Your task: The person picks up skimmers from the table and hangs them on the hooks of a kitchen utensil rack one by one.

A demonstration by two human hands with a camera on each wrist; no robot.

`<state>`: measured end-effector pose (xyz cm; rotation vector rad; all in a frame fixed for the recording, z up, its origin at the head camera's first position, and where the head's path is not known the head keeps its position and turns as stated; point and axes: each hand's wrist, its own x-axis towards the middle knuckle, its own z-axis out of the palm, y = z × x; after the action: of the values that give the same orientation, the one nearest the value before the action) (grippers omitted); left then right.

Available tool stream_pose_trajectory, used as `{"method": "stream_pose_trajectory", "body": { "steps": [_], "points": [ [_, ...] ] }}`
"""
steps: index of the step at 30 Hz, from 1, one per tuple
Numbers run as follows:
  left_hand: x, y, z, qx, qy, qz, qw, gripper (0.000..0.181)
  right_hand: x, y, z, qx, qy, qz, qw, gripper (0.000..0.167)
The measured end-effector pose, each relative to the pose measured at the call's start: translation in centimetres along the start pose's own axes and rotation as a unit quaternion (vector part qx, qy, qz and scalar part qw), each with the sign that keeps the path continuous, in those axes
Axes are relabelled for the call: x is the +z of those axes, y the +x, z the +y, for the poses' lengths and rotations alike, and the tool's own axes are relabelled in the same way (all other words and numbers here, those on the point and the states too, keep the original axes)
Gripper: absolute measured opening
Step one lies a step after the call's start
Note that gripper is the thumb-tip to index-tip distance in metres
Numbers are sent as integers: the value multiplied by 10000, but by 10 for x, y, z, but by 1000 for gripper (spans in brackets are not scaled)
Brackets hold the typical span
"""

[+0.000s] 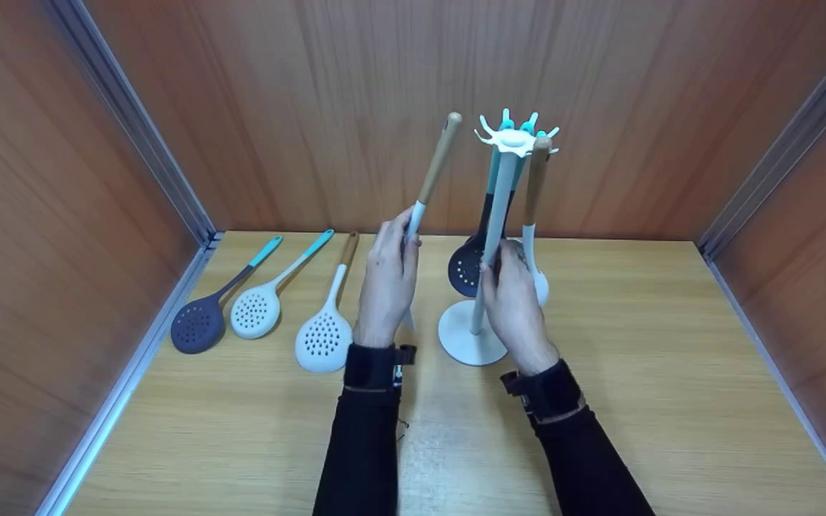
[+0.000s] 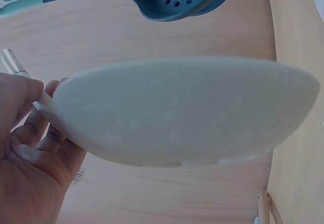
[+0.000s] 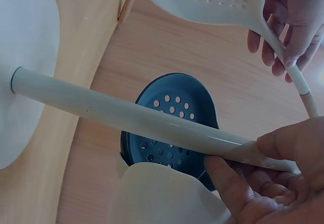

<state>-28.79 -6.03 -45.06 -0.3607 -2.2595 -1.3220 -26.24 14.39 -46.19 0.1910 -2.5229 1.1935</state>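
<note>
My left hand (image 1: 388,283) grips a white slotted turner (image 3: 212,1) low on its neck, and the wooden handle (image 1: 439,158) points up. In the left wrist view, the turner's white head (image 2: 187,113) appears at a slant. The fingers and thumb of my right hand (image 1: 517,304) hold the post (image 3: 126,113) of a white utensil stand, whose round base (image 1: 470,351) is on the table. From its hooked top (image 1: 517,141) hang dark perforated spoons (image 1: 464,266) with teal handles. A white utensil with a wooden handle (image 1: 536,183) also hangs there, partly hidden by my right hand.
Left of my left hand lie a dark skimmer (image 1: 198,326), a white skimmer (image 1: 255,314) with a teal handle, and another white slotted turner (image 1: 323,340) with a wooden handle. Wooden panels (image 1: 312,129) enclose the table at the back and both sides.
</note>
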Motion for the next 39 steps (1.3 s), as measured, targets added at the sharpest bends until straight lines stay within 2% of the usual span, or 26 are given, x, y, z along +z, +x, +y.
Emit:
{"method": "stream_pose_trajectory", "body": {
  "steps": [14,22,29,39],
  "points": [
    [1,-1,12,-78,38,-107,9999,47,-3,1,-3,293,-40,-305,9991,44],
    [2,-2,19,-67,-14,-92,9999,48,-4,-1,-5,105,-201,-236,9995,46],
    [2,-3,26,149,-72,-42,9999,48,-3,-1,-2,-131,-52,-98,9999,41],
    [6,-2,32,135,85,-169,9997,47,-6,0,-3,23,-7,-214,9998,45]
  ]
}}
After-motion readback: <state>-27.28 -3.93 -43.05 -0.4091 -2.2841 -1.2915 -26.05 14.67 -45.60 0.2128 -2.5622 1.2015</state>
